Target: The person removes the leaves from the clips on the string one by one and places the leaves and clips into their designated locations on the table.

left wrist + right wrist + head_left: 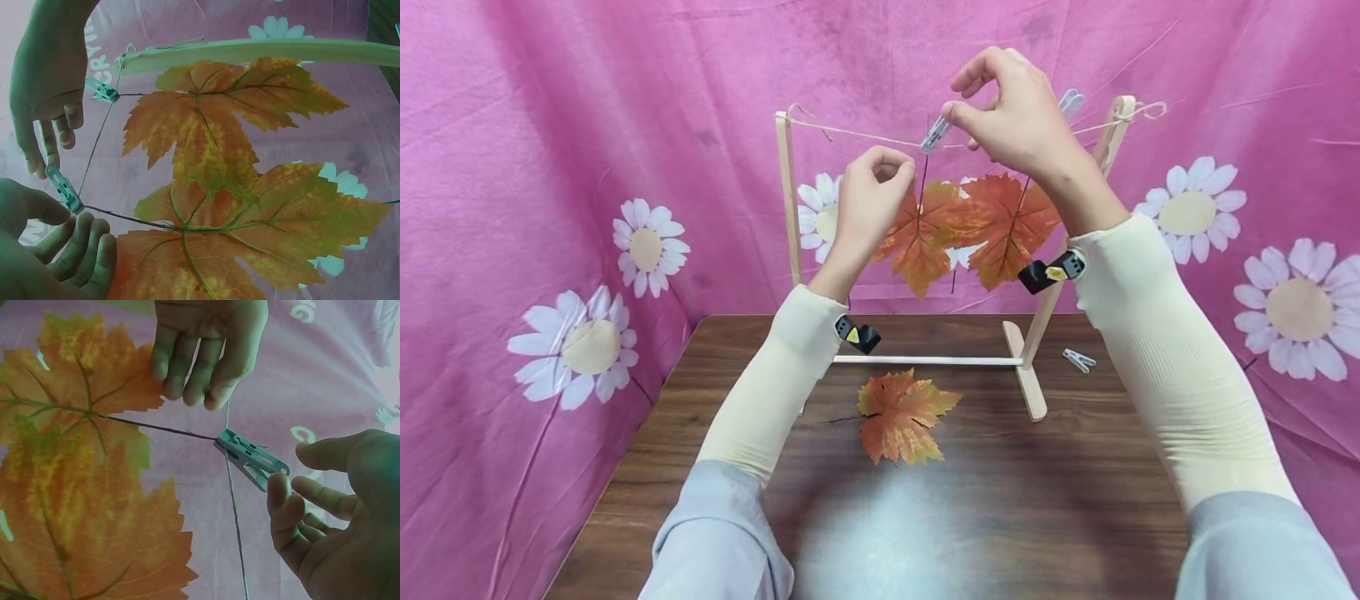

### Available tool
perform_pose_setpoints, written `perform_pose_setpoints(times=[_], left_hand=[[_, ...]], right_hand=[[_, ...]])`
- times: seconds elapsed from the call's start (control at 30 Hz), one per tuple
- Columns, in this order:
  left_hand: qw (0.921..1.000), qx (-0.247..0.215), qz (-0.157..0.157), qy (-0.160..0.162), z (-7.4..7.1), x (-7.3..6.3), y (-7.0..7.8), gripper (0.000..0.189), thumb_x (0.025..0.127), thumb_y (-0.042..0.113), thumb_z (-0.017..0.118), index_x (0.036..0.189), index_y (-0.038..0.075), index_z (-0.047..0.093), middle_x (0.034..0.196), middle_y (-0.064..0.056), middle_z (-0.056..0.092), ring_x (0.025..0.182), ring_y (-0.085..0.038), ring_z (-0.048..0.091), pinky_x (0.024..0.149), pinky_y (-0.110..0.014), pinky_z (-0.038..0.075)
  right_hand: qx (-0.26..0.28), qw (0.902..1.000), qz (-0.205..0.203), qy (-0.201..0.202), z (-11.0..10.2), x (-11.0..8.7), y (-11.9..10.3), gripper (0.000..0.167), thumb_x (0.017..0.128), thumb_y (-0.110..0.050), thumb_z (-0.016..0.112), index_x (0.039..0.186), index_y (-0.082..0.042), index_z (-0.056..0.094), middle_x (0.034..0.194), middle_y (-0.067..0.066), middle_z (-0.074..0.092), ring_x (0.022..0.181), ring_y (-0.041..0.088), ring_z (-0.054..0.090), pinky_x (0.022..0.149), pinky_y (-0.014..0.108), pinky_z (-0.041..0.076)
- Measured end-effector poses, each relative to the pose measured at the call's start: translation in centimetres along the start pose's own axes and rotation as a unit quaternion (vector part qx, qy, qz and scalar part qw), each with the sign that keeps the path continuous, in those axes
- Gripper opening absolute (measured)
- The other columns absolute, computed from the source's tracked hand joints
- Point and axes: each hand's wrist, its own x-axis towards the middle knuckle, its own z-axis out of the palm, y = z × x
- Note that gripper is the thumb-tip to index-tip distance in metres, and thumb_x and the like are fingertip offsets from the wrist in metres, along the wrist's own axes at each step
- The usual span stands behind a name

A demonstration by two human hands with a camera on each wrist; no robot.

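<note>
A pale clothespin (936,133) clips a maple leaf's dark stem to the string (234,506); that orange leaf (922,233) hangs below. Beside the clothespin's handle end, my right hand (337,506) has its thumb and fingers spread apart, with a gap between the thumb and the pin. My left hand (874,196) is at the string just left of the clipped stem, fingers loosely bent and holding nothing visible. Another orange leaf (1011,225) hangs to the right, its stem at a second clothespin (102,90). The two leaves overlap.
The string runs between two wooden posts (789,200) of a stand with a pale lower bar (925,361). On the brown table (1000,500) lie a third leaf (902,417) in front of the stand and a loose clothespin (1079,360) at right. Pink flowered cloth (715,100) hangs behind.
</note>
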Motion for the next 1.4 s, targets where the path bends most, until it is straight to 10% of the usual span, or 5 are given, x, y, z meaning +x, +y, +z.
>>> perform_pose_setpoints(times=[0.37,0.73,1.4], left_hand=[[0.9992,0.019,-0.026,-0.024,0.6,1.3,-0.2,0.020,0.102,0.016,0.068,0.116,0.008,0.079,0.107,-0.009,0.081,0.095,-0.011,0.073,0.080,-0.021,0.051],[0.9991,-0.022,-0.006,-0.036,1.0,1.6,-0.7,0.017,0.100,0.013,0.073,0.114,0.004,0.079,0.106,-0.012,0.082,0.093,-0.012,0.076,0.084,-0.020,0.054],[0.9996,-0.021,-0.012,-0.017,1.0,1.8,-0.3,0.010,0.100,0.015,0.074,0.106,0.009,0.079,0.094,-0.005,0.080,0.091,-0.008,0.072,0.085,-0.019,0.049]], right_hand=[[-0.042,0.9924,0.037,-0.109,-0.2,1.4,-0.5,0.067,0.103,-0.046,0.065,0.159,-0.016,0.047,0.160,0.009,0.054,0.066,-0.001,0.067,0.056,0.019,0.053],[-0.048,0.9942,0.022,-0.094,0.8,1.7,-0.2,0.044,0.101,-0.040,0.071,0.135,-0.013,0.070,0.091,-0.014,0.065,0.058,-0.001,0.064,0.064,0.023,0.046],[0.029,0.9948,0.056,-0.080,0.5,2.0,0.0,0.040,0.098,-0.037,0.078,0.128,-0.012,0.072,0.091,-0.012,0.067,0.059,0.002,0.063,0.050,0.018,0.045]])
